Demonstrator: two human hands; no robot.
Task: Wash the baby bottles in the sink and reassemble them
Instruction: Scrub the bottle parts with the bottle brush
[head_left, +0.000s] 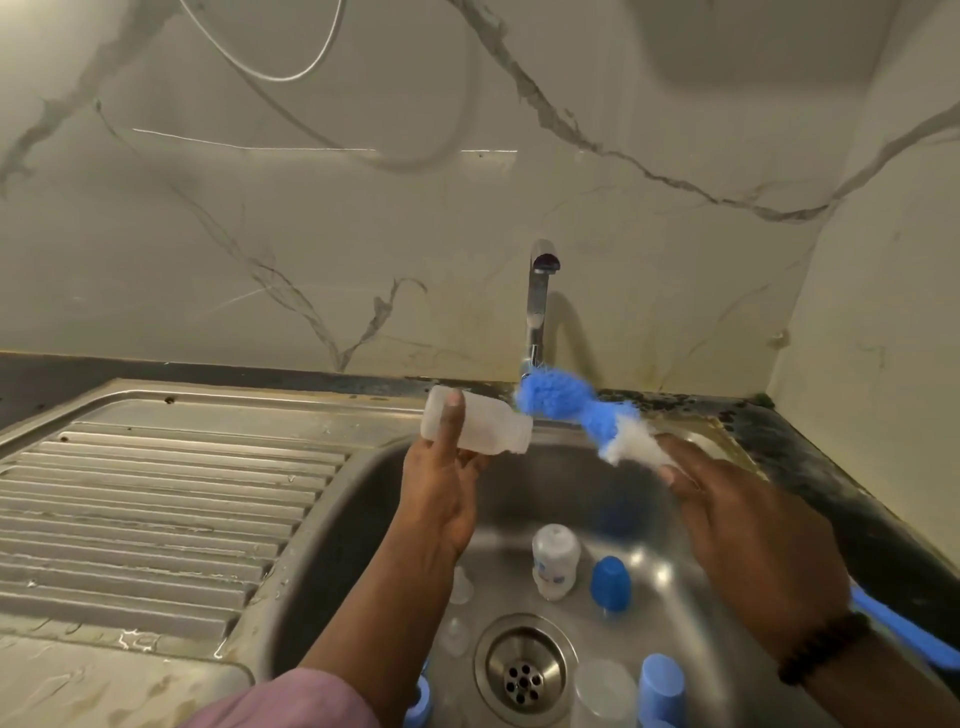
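A home kitchen: steel sink (332, 519) with drainboard, tap (537, 301), marble-look splashback (311, 234).

A chrome tap (537, 301) stood against the marble-veined wall (260, 234). Left of the tap lay a ribbed steel draining board (156, 493); right of it ran a dark speckled counter (831, 467) into the corner.

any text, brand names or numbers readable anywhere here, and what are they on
Nothing can be read for certain.
Small white bottle standing in the steel sink: a blue printed mark low on its side, too blurred to read.
Clear plastic baby bottle held in the left hand: no print or scale marks visible.
Blue and white bottle brush in the right hand: no label visible.
Chrome tap: no marking visible.
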